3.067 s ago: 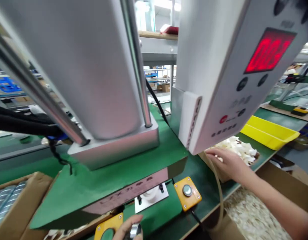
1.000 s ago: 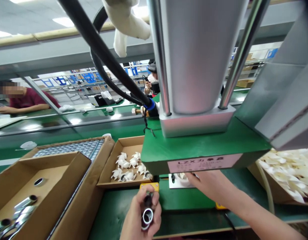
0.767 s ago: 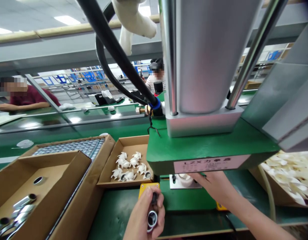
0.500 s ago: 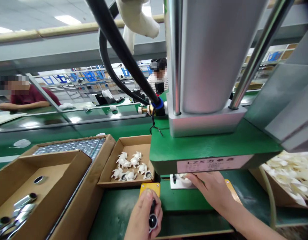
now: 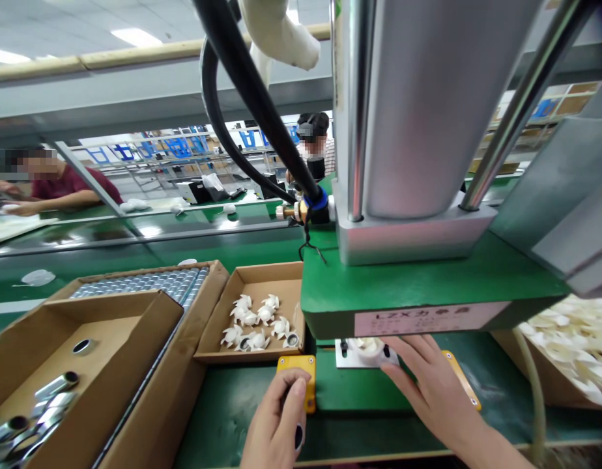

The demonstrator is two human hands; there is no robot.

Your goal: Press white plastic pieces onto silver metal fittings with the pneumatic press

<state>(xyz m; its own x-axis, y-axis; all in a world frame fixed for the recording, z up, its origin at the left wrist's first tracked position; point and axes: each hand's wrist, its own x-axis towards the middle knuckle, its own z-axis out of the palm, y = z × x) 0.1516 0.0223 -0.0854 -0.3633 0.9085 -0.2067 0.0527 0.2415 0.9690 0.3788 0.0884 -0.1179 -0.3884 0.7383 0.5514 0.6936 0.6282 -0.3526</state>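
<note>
My left hand (image 5: pixel 276 417) is closed round a short metal tube (image 5: pixel 299 436), of which only the dark open end shows below the fingers. It is at the near side of a yellow block (image 5: pixel 309 384). Under the press head (image 5: pixel 428 293), a white plastic fan wheel (image 5: pixel 368 344) sits in a round holder on a metal plate (image 5: pixel 344 358); the head hides part of it. My right hand (image 5: pixel 428 384) is just right of that holder, thumb and fingers apart, with nothing visible in them. Its fingertips are partly hidden under the head.
A carton (image 5: pixel 203 355) holds several white fan wheels (image 5: pixel 252 319). Left of it, another carton (image 5: pixel 157 319) contains loose metal tubes (image 5: pixel 54 410), beside rows of packed tubes (image 5: pixel 149 283). White parts (image 5: pixel 574 339) fill a box at right. Two people are across the line.
My right hand has drawn back to the right from the white fan wheel, its fingers opening. My left hand has turned over the metal tube, covering more of it. The view has shifted slightly.
</note>
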